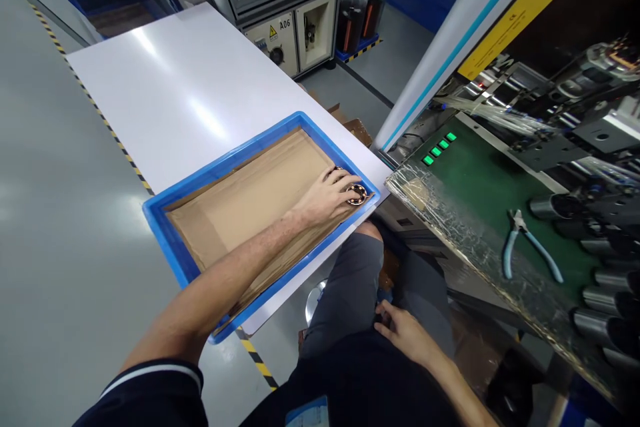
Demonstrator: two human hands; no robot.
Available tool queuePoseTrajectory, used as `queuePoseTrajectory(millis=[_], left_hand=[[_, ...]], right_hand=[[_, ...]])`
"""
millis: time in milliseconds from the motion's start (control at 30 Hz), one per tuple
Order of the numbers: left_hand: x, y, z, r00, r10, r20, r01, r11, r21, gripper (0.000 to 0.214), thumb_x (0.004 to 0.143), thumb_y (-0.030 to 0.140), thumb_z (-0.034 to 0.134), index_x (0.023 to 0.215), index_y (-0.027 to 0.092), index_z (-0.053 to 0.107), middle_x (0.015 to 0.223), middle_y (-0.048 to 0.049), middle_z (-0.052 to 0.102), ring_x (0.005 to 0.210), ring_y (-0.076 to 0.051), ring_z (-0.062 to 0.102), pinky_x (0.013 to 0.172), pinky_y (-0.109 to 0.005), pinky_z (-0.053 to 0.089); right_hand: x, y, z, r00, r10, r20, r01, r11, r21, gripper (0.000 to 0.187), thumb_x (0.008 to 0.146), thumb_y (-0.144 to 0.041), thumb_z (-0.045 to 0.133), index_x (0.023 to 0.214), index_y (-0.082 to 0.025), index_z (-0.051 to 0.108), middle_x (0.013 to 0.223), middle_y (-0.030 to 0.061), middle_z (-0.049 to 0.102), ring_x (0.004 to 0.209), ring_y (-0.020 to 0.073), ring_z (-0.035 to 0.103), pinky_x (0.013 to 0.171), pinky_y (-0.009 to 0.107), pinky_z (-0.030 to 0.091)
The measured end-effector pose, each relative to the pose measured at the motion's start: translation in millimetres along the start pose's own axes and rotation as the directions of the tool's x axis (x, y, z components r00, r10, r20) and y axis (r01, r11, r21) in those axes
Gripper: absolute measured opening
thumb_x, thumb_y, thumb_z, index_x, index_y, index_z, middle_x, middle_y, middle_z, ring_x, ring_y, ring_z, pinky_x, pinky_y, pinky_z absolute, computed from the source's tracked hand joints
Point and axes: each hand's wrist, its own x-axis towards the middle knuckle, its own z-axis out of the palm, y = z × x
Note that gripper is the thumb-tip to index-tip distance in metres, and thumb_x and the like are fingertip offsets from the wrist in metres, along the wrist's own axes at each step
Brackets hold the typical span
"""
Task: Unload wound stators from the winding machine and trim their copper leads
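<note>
My left hand reaches into the right end of a blue tray lined with brown cardboard. Its fingers are curled over a small round motor stator with copper windings at the tray's corner. A second round part is partly visible beneath the fingers, mostly covered by them. Low in front of my body, my right hand rests near my lap, fingers loosely bent and apart, with nothing seen in it.
The tray sits on a white table. On the right is a machine with a green work surface, where blue-handled cutters lie beside several metal cylinders. A slanted white post stands between table and machine. Behind is a cabinet.
</note>
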Motion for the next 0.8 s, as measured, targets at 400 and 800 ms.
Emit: queuePoseTrajectory(millis=[400,800], left_hand=[[11,-54,10.5,0.915,-0.402,0.012,0.378,0.848,-0.37,0.062,0.086,0.031,0.097,0.143,0.024,0.074,0.118,-0.0036,0.077,0.078,-0.016,0.07,0.088,-0.035,0.064],[-10,-2,15.0,0.832,-0.544,-0.107,0.464,0.79,-0.402,0.099,0.072,0.056,0.106,0.152,0.023,0.059,0.142,-0.0147,0.076,0.116,-0.029,0.08,0.105,-0.052,0.07]], right_hand=[[-43,25,-31,0.995,0.05,-0.087,-0.046,0.998,0.044,0.049,0.102,-0.066,0.055,0.131,-0.028,0.07,0.101,0.0055,0.078,0.088,0.0273,0.075,0.089,0.044,0.058],[-130,-35,-107,0.868,-0.207,-0.451,0.214,0.976,-0.036,0.039,0.111,-0.058,0.064,0.142,-0.036,0.074,0.123,0.0047,0.078,0.108,0.0242,0.076,0.098,0.038,0.06]])
